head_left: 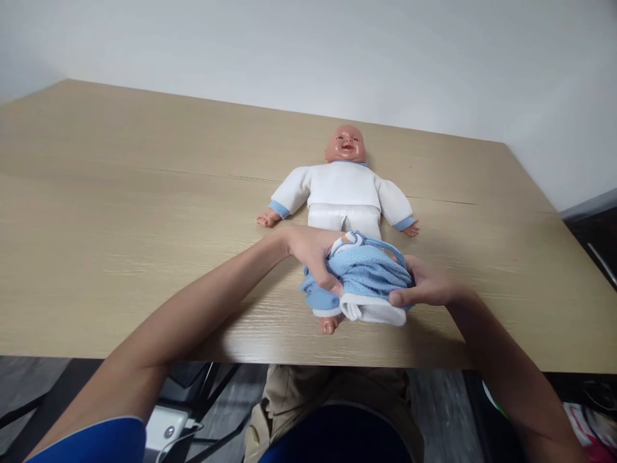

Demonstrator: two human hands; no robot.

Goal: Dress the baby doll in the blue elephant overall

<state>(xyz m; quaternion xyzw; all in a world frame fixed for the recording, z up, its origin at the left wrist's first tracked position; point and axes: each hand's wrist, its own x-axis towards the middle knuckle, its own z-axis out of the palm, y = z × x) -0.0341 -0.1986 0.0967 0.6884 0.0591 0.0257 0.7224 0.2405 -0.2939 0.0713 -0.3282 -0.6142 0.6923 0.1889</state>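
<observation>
A baby doll (343,186) lies on its back on the table, head away from me, in a white top with blue cuffs. Blue doll pants (369,270) with white cuffs and a blue drawstring are bunched around its lower legs. My left hand (318,254) grips the bunched cloth from the left, thumb on top. On the right side my right hand (424,283) pinches the same pants near a white cuff. One bare doll foot (329,323) sticks out of the left leg opening; the other foot is hidden in the fabric.
The wooden table (120,257) has its near edge just in front of my body. A pale wall (299,58) stands behind it. Below the table at left are a white box (166,429) with a cable and dark metal legs. A dark object (595,238) stands beyond the right edge.
</observation>
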